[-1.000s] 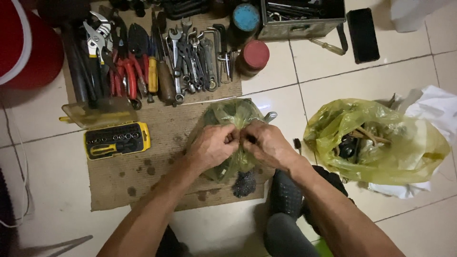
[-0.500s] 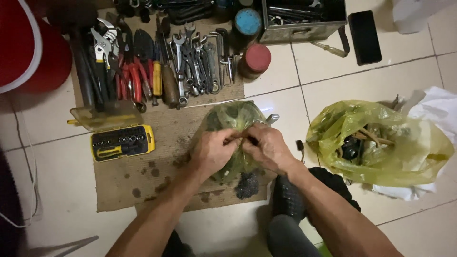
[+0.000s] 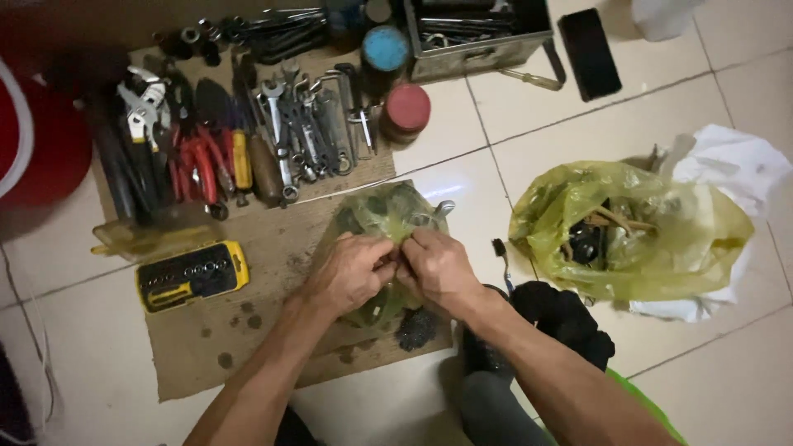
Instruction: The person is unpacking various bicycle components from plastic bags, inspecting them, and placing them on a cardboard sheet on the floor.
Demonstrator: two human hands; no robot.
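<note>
Tiled floor with a stained cardboard sheet (image 3: 248, 347) in the middle. Both hands, left hand (image 3: 351, 272) and right hand (image 3: 438, 268), pinch the neck of the greenish plastic bag (image 3: 388, 219) at frame centre. Thin plastic could tear on whatever's inside if tugged too hard.

A floor of pale glossy square tiles (image 3: 578, 140) carries everything. On it lies a stained sheet of brown cardboard (image 3: 248, 330), with a second brown cardboard sheet (image 3: 363, 169) just behind it under a row of hand tools. Straight on the tiles rest a flat black rectangular slab (image 3: 590, 53), an open grey metal toolbox (image 3: 475, 41), a bulging translucent yellow plastic bag (image 3: 661, 239) and, touching it, a crumpled white cloth (image 3: 731, 161). A red round plastic tub (image 3: 41, 140) sits at the left edge.
</note>
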